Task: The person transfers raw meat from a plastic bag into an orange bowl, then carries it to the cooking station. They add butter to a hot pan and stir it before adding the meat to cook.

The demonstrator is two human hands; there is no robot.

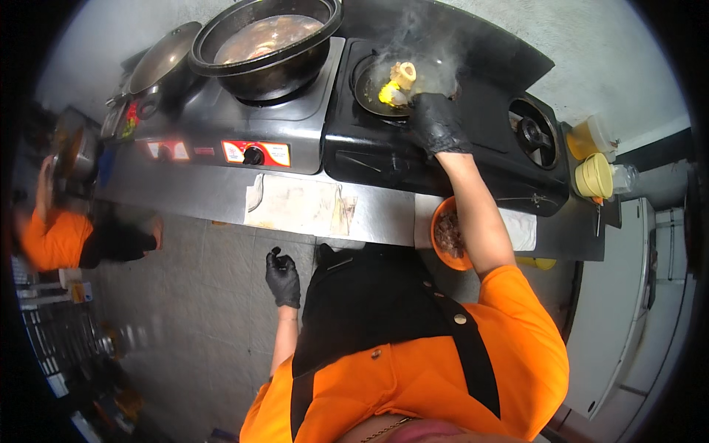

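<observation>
My right hand (438, 123), in a black glove, is over the near right rim of a steaming frying pan (366, 102) on the black stove. Its back faces me, hiding its fingertips and whatever may be in them. In the pan, just beyond the hand, lie a piece of marrow bone (404, 74) and a bright yellow piece (389, 93) too unclear to name. Below my right forearm, an orange bowl (437, 250) holds what looks like raw meat, partly hidden by the arm. My left hand (283, 278), also black-gloved, hangs beside my apron with loosely curled fingers and nothing visible in it.
A large black pot (271, 77) of broth stands on the steel stove at left, beside a lidded pan (166, 58). Folded cloths (296, 204) lie along the counter edge. An uncovered burner (533, 133) and yellow tub (594, 174) are at right. Another person (58, 238) works far left.
</observation>
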